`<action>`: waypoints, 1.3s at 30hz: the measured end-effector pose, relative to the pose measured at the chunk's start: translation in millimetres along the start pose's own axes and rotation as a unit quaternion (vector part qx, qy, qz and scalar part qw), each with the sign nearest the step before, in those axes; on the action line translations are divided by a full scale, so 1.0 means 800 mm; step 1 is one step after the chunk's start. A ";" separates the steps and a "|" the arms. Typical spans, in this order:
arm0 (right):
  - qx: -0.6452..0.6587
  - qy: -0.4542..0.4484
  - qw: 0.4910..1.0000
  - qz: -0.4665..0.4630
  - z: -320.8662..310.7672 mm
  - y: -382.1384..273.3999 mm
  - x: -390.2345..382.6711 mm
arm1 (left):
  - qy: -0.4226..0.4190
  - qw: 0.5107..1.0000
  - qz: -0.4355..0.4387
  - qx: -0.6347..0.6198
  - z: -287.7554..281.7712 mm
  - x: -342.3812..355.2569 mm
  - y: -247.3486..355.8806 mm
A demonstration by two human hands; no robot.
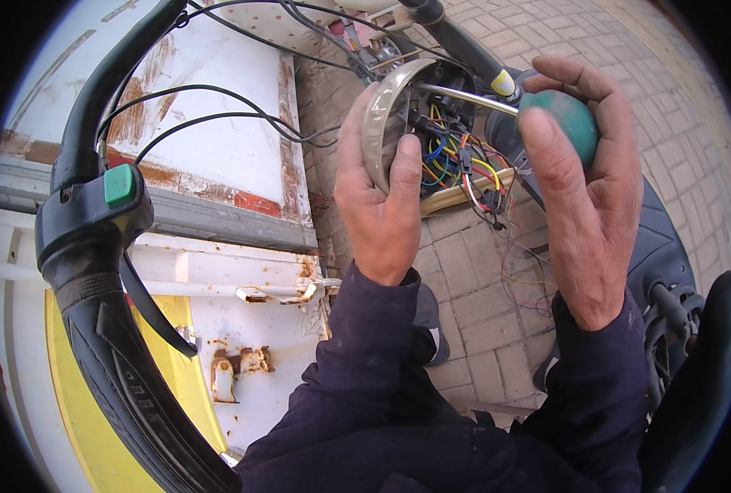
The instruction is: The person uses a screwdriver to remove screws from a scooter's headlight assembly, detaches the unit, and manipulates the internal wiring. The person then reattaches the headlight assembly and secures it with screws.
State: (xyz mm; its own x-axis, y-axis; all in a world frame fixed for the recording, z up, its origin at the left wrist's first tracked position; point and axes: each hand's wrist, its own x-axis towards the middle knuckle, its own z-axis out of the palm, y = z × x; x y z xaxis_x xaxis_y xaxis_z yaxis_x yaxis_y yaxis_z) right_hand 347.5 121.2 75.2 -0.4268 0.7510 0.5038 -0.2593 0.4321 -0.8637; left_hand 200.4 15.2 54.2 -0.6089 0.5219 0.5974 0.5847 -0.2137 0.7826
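My left hand [374, 193] grips the clear-rimmed headlight [388, 103] of a handlebar vehicle, fingers behind the lens and thumb on its inner side. In my right hand [589, 209] is a screwdriver [577, 125] with a round green ball handle, held between thumb and curled fingers. Its metal shaft points left, and the tip reaches the upper inside edge of the headlight; what it touches there is too small to tell. Behind and below the shaft hangs a tangle of coloured wires [474, 168] with small connectors.
At the left stands a black handlebar grip [131, 386] with a green button [120, 186] and a brake lever [158, 312]. Black cables [209, 90] arch across the top. A rusty white metal body [218, 148] lies beyond. Paving bricks [480, 304] cover the ground.
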 end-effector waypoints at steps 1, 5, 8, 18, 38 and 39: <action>-0.022 0.016 1.000 -0.004 0.000 0.001 0.000 | 0.000 1.000 0.001 -0.002 0.001 -0.001 0.000; -0.077 0.008 0.995 -0.066 0.000 0.006 0.003 | -0.001 1.000 -0.008 -0.012 0.000 0.000 -0.001; -0.044 -0.031 0.991 -0.121 0.001 0.005 0.007 | 0.001 0.999 -0.019 -0.026 -0.001 0.000 -0.002; -0.098 -0.018 0.986 -0.130 0.004 0.005 0.007 | -0.004 1.000 -0.016 -0.019 -0.001 0.000 -0.003; 0.089 0.011 0.992 0.084 0.004 -0.011 0.014 | 0.000 0.999 -0.019 -0.033 0.001 0.002 -0.004; 0.071 0.007 0.995 0.069 0.006 -0.014 0.015 | -0.001 0.999 -0.016 -0.036 0.001 0.002 -0.005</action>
State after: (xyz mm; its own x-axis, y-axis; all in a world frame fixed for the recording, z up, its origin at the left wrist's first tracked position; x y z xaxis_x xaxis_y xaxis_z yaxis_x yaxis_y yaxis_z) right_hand 341.4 122.8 91.0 -0.4545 0.8056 0.3802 -0.3205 0.2503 -0.9136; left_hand 197.3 17.8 52.0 -0.6252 0.5318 0.5712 0.5251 -0.2548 0.8120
